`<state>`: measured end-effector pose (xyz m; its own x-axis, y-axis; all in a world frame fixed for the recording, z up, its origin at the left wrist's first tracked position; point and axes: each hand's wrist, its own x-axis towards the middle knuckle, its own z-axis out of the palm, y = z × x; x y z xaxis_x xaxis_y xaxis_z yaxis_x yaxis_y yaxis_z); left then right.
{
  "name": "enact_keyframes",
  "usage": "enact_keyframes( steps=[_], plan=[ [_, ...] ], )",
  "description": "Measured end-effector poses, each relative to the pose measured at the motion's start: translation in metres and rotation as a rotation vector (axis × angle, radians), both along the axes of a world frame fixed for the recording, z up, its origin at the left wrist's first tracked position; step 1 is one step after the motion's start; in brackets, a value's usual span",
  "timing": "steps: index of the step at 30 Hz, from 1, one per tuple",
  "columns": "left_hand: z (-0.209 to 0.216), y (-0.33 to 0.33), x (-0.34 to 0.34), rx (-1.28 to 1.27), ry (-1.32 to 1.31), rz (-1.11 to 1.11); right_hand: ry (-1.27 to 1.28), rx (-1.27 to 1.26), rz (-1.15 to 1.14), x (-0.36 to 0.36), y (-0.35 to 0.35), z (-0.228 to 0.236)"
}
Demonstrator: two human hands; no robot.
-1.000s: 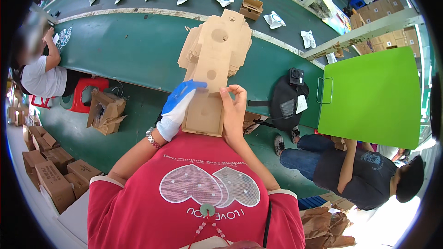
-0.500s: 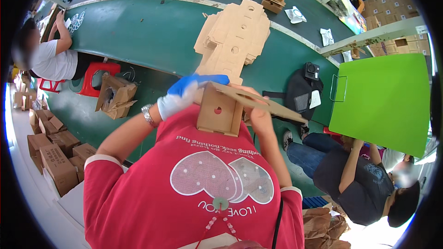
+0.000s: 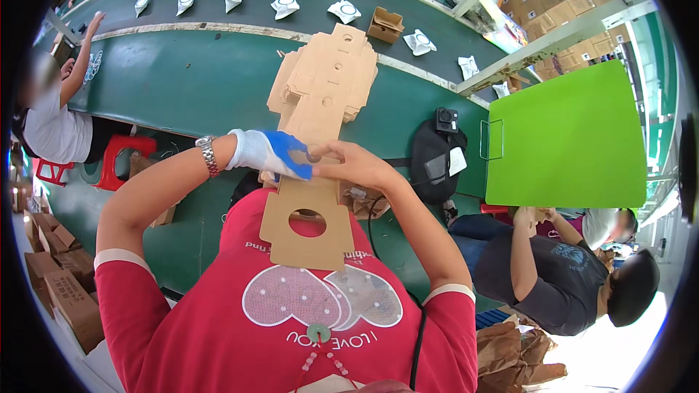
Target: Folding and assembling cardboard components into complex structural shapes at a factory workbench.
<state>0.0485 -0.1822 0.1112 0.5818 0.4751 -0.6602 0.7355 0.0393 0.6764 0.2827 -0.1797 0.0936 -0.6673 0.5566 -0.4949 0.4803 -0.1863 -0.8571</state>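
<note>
In front of my chest is a partly folded brown cardboard box (image 3: 277, 224). One panel, with a round hole through it, hangs down against my red shirt. My left hand (image 3: 271, 153), in a white and blue glove, grips the box's far upper edge from the left. My bare right hand (image 3: 355, 166) grips that edge from the right, its fingertips meeting the left hand's. The inside of the box and parts of the fingers are hidden. Just beyond the hands, a stack of flat cardboard blanks (image 3: 320, 76) lies on the green table (image 3: 211, 65).
White pouches (image 3: 285, 5) with a dark ring and a small open carton (image 3: 386, 25) sit on the belt beyond. Right of me are a black bag (image 3: 435, 167) and a green board (image 3: 568, 138). Co-workers are at the left and right; cartons (image 3: 69, 306) stand lower left.
The box has turned, so its holed panel now hangs toward my chest instead of sticking out right. Both hands have come together at its far edge. My view has shifted right.
</note>
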Motion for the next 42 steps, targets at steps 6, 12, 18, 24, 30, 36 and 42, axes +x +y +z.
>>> enact_keyframes(
  steps=[6, 12, 18, 24, 30, 36, 42],
  plan=[
    [0.005, 0.012, 0.004, 0.202, 0.101, -0.043, -0.153, 0.154, 0.214, -0.014, 0.019, 0.013],
    [-0.079, 0.042, -0.059, 0.732, -0.398, -0.04, -0.021, 0.0, -0.133, -0.014, 0.029, -0.026],
    [-0.165, -0.044, -0.049, 0.14, -0.974, 0.975, -0.422, 0.821, -0.708, -0.037, 0.024, -0.112],
    [-0.109, -0.025, 0.0, 0.749, -0.508, 0.748, -0.427, 0.806, -0.676, -0.052, 0.015, -0.114],
    [-0.082, 0.041, 0.038, 1.121, -0.393, 0.34, -0.374, 0.782, -0.751, -0.047, 0.018, -0.119],
    [-0.135, 0.015, 0.024, 0.877, -0.487, 0.813, -0.46, 0.796, -0.665, -0.045, 0.03, -0.114],
    [-0.141, -0.002, 0.032, 0.843, -0.706, 0.966, -0.547, 0.585, -0.496, -0.04, 0.038, -0.101]
  ],
)
